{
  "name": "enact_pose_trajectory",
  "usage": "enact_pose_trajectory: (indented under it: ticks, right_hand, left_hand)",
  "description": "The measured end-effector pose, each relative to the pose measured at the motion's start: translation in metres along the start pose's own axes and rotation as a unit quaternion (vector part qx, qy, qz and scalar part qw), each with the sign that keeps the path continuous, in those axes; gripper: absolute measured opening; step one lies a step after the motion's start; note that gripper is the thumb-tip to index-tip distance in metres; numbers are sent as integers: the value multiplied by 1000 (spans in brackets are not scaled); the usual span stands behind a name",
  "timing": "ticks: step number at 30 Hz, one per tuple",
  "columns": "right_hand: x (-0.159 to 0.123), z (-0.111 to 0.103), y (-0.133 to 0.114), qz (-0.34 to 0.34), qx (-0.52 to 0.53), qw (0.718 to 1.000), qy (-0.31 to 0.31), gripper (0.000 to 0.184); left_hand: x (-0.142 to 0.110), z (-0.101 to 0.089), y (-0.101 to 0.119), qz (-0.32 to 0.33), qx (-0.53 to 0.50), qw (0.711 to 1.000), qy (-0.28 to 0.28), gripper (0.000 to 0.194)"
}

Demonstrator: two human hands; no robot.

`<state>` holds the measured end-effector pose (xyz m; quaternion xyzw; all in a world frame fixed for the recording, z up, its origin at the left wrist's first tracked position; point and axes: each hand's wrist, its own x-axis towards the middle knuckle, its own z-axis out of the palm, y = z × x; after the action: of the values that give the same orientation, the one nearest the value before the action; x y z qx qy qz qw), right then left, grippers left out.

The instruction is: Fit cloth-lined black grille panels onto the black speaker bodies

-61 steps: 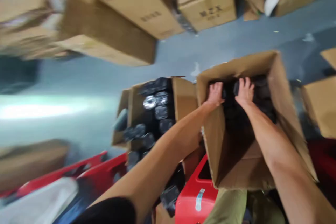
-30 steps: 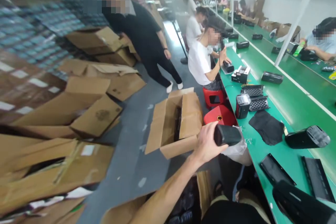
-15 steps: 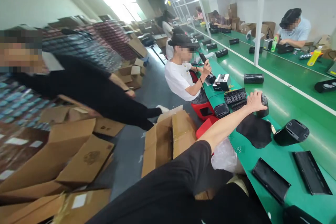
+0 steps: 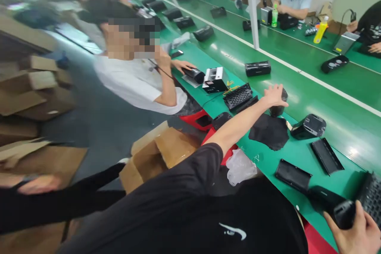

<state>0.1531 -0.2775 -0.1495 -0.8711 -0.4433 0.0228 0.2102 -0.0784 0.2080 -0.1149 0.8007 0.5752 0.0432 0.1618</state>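
My left hand [image 4: 275, 96] reaches across the green workbench [image 4: 297, 158], its fingers spread on top of an upright black cylindrical speaker body [image 4: 278, 109]. At the lower right, my right hand [image 4: 351, 232] grips a second black speaker body [image 4: 330, 206] lying nearly level. Near the upright speaker lie a black cloth pad [image 4: 269, 131] and a black speaker unit with a grey top [image 4: 309, 126]. Flat black panels [image 4: 293, 175] sit between my hands. A perforated black grille [image 4: 370, 198] sits beyond my right hand.
A seated co-worker in a white T-shirt [image 4: 133, 83] handles a black speaker [image 4: 193, 74] at the bench. A red stool [image 4: 196, 121], open cardboard box [image 4: 154, 154] and plastic bag [image 4: 239, 168] stand near the bench edge. Another person's black-sleeved arm [image 4: 59, 196] shows at lower left.
My left hand has gone from gripping the upright speaker to resting spread on top of it. My right hand has come into view holding a black speaker, and the view has swung.
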Motion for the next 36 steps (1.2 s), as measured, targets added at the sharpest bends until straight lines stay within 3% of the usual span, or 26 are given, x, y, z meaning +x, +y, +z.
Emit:
enact_pose_trajectory:
  ticks: [3, 5, 6, 8, 11, 15, 17, 20, 22, 24, 26, 29, 31, 34, 36]
  right_hand:
    - [-2, -5, -15, -14, -20, 1000, -3, 102]
    - [-3, -12, -18, -11, -14, 1000, -8, 101]
    - [-2, -18, -18, -2, -7, 1000, -13, 104]
    - [4, -35, -13, 40, 4, 999, -35, 108]
    - [26, -67, -5, 86, 28, 991, -100, 106]
    - [72, -93, 2, 74, 149, 965, -203, 102]
    - [90, -89, 6, 104, 225, 941, -229, 103]
    - [96, -64, 13, 148, 393, 890, -179, 101]
    - [83, -39, 11, 174, 496, 842, -121, 93]
    - [62, -15, 2, 216, 542, 804, -115, 86]
    - [41, 4, -10, 267, 562, 764, -173, 77]
    - [24, 17, -18, 304, 603, 695, -247, 73]
    - [21, 20, -9, 309, 614, 681, -255, 75]
    - [22, 22, 23, 308, 588, 709, -237, 78]
    - [24, 24, 48, 285, 532, 768, -216, 83]
  left_hand:
    - [-27, -8, 3, 37, -58, 992, 108, 100]
    - [-62, -8, 13, 86, -164, 966, 179, 67]
    - [-84, -5, 21, 121, -232, 947, 187, 49]
    - [-131, 8, 44, 203, -360, 904, 114, 34]
    - [-184, 41, 89, 300, -463, 819, -159, 37]
    - [-205, 83, 147, 238, -552, 685, -413, 77]
    - [-207, 94, 166, 212, -568, 649, -460, 94]
    - [-214, 106, 181, 143, -613, 644, -435, 95]
    - [-219, 116, 190, 50, -684, 597, -416, 84]
    - [-223, 130, 200, -44, -728, 547, -410, 71]
    - [-223, 144, 211, -104, -721, 550, -408, 62]
    - [-220, 160, 222, -132, -651, 626, -407, 59]
    - [-215, 168, 224, -119, -598, 672, -420, 60]
    - [-204, 180, 218, -140, -575, 718, -367, 59]
    - [-194, 189, 211, -237, -571, 736, -275, 57]
